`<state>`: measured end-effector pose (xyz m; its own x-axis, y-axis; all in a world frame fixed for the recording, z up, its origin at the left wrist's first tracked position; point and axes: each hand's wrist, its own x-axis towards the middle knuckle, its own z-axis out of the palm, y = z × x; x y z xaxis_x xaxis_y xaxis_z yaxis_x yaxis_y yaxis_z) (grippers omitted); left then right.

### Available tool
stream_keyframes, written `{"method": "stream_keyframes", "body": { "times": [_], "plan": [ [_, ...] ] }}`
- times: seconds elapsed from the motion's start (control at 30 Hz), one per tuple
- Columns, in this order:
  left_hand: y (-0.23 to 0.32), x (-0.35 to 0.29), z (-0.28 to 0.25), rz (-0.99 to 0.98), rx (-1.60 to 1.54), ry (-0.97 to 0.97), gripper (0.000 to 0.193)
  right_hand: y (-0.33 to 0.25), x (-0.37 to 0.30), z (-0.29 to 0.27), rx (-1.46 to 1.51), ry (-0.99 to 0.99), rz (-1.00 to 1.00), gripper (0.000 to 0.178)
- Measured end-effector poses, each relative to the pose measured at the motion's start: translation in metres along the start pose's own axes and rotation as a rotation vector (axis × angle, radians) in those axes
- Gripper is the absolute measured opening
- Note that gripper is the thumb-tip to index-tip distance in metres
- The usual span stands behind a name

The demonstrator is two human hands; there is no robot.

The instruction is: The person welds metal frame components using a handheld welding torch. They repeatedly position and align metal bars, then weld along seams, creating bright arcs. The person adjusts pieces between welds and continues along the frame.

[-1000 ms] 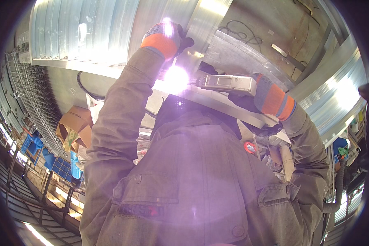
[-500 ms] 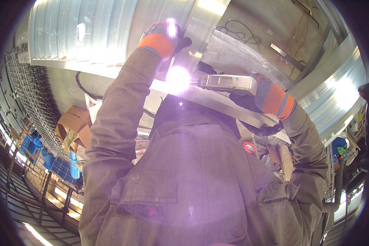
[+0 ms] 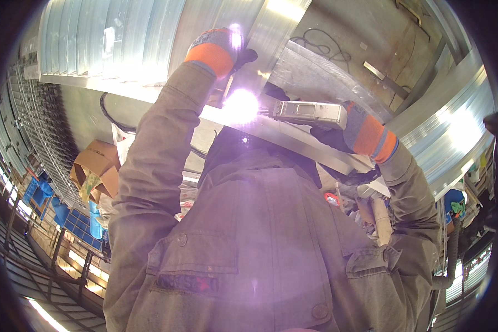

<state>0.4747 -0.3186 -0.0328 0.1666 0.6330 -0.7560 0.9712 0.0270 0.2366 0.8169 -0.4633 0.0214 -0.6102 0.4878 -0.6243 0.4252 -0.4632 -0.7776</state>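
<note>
My right hand point(image 3: 365, 130), in a grey and orange glove, grips a boxy metallic handheld welding gun point(image 3: 310, 112). Its tip points left into a glaring white-purple light point(image 3: 240, 106) on a long bright metal bar point(image 3: 326, 150) slanting in front of my body. The glare hides the spot where tip and bar come together. Above and left of the light, my left hand point(image 3: 216, 52), gloved alike, lies against shiny metal with fingers bent under and thumb pointing right. Its back hides what the fingers hold, and a purple flare covers part of it.
Ribbed shiny metal panels point(image 3: 110, 44) fill the upper left, with another curved stack point(image 3: 454, 122) at right. A cable point(image 3: 326, 47) coils on the grey surface behind. An open cardboard box point(image 3: 97, 166) and blue crates point(image 3: 83, 227) stand at left. A corrugated hose point(image 3: 454, 249) hangs lower right.
The view has shifted slightly. My left hand sits a touch lower and further left in the picture. The welding gun stays in my right hand and the light still glares at its tip.
</note>
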Motion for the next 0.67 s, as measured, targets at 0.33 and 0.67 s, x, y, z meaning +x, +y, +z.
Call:
{"method": "stream_keyframes", "body": {
  "times": [0.33, 0.67],
  "plan": [
    [0.001, -0.013, -0.006, -0.045, -0.070, 0.040, 0.052, -0.013, -0.007, -0.011, -0.127, -0.015, -0.024, 0.040],
    [-0.100, -0.049, 0.016, 0.076, -0.703, 0.789, 0.035, -0.024, -0.014, -0.014, -0.056, -0.033, -0.101, 0.042]
  ]
}}
